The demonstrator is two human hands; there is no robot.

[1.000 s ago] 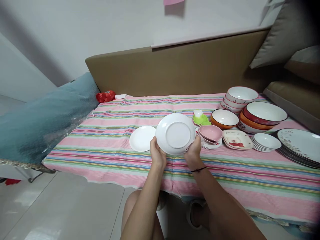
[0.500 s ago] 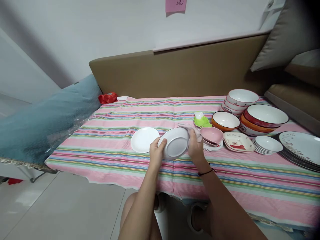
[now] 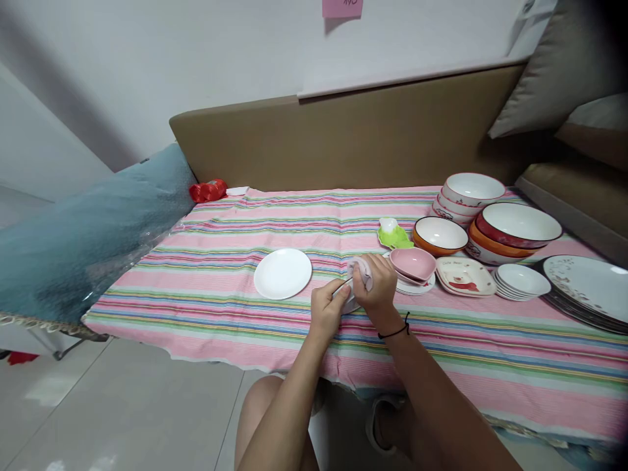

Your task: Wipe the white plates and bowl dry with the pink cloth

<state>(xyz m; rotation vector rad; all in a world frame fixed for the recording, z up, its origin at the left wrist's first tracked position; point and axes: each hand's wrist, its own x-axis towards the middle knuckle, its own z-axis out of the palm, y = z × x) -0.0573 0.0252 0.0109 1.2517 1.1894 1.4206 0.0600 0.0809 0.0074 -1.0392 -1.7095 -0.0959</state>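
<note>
Over the striped tablecloth, my left hand grips the near edge of a white plate. The plate is seen nearly edge-on and is mostly hidden behind both hands. My right hand is closed on a pale pink cloth and presses it against the plate. A second white plate lies flat on the cloth, just left of my hands.
Right of my hands stand a pink bowl on saucers, a green leaf dish, an orange bowl, stacked bowls, small white dishes and large plates. A brown headboard runs behind; a teal cushion lies left.
The held plate tipped from facing me with its underside to nearly edge-on and dropped toward the table. My right hand moved over it with the cloth.
</note>
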